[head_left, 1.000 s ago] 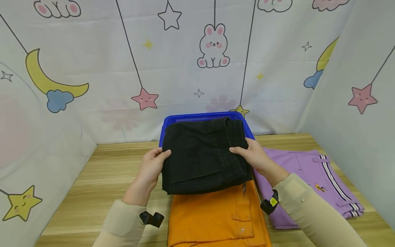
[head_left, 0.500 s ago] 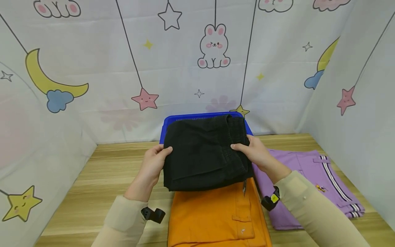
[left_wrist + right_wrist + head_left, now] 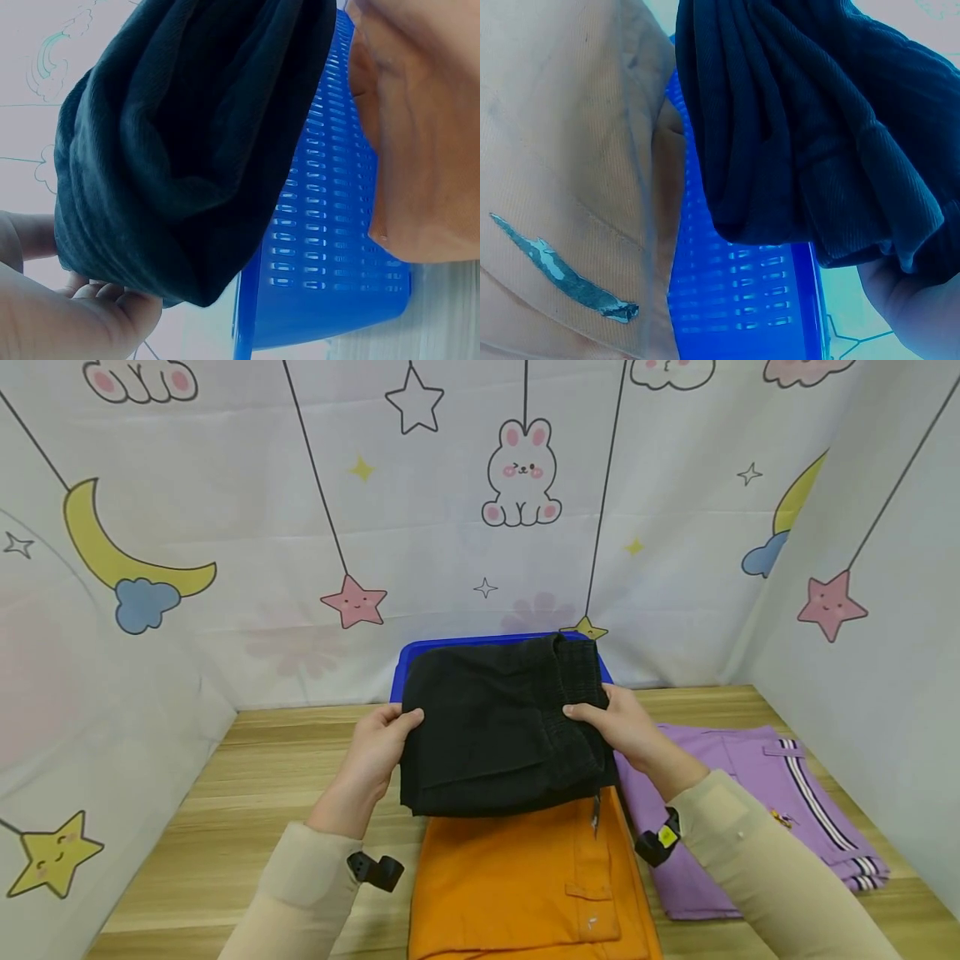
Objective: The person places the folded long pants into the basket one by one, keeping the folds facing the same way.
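Folded black trousers (image 3: 480,727) with a gathered elastic waistband are held up between my hands, in front of and partly over a blue plastic basket (image 3: 411,662). My left hand (image 3: 375,747) grips their left edge, thumb on top and fingers beneath. At the waistband end, my right hand (image 3: 633,731) pinches the right edge in the same way. In the left wrist view the bundle's thick folded layers (image 3: 172,165) hang beside the slotted basket wall (image 3: 315,315). Below the bundle lie folded orange trousers (image 3: 510,885); their upper part is hidden behind it.
Folded purple trousers (image 3: 765,768) with striped trim lie on the wooden table (image 3: 247,827) at right, partly behind my right forearm. A white cartoon-print cloth (image 3: 450,543) hangs behind and at both sides. A dark patch (image 3: 570,281) shows on the orange cloth.
The black trousers have risen slightly and moved a little toward the basket, covering more of its back rim. Both hands move with them and keep their hold.
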Motion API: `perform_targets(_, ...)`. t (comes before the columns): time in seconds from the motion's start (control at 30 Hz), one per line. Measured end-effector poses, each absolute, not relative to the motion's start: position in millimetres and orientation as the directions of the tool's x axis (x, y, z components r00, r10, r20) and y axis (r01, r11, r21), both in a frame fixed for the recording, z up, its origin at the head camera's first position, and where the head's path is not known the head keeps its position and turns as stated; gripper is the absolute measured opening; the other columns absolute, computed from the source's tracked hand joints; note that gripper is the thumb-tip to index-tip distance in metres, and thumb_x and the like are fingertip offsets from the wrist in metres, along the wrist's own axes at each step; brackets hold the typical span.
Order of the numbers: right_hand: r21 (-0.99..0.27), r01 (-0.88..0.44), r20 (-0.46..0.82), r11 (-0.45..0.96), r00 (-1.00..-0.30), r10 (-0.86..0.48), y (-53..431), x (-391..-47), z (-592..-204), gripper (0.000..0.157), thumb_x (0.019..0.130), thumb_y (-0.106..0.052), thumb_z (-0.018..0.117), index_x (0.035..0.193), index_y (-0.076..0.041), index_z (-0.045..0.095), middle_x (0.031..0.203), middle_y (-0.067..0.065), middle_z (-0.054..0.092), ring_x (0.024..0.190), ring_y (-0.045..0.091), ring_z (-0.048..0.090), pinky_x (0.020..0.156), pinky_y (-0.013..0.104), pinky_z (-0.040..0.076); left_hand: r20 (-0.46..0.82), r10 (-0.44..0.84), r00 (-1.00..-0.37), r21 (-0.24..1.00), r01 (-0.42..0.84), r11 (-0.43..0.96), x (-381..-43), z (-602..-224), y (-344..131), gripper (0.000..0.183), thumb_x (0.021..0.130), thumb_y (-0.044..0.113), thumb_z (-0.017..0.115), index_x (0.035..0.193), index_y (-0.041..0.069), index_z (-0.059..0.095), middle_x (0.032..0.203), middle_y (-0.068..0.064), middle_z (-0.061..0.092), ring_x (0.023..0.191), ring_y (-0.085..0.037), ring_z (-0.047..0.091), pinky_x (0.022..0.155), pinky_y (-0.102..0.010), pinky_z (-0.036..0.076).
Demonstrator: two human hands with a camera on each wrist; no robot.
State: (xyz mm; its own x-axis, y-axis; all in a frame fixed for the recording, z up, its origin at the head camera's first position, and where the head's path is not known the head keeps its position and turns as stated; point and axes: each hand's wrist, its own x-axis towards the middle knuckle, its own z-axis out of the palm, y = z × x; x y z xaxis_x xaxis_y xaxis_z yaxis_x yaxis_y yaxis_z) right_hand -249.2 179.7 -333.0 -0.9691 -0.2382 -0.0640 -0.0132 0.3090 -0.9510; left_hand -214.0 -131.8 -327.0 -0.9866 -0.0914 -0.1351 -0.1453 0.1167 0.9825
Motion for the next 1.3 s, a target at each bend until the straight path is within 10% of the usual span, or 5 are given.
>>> perform_targets(1.3, -0.960, 0.054, -0.121, 0.274, -0.965, -0.234, 181.7, -259.7, -327.3, 0.045, 0.091, -0.026, 0.060, 0.123, 0.003, 0.048, 0.085, -0.004, 0.068, 0.071, 0.013, 0.068, 0.070, 0.030, 0.056, -0.079, -0.031, -0.996, 0.979, -0.083, 0.185, -232.1, -323.3, -128.5, 0.035, 0.088, 0.012, 0.058, 0.121, -0.001, 0.056, 0.100, -0.008, 0.061, 0.084, -0.015, 0.059, 0.078, -0.026, 0.053)
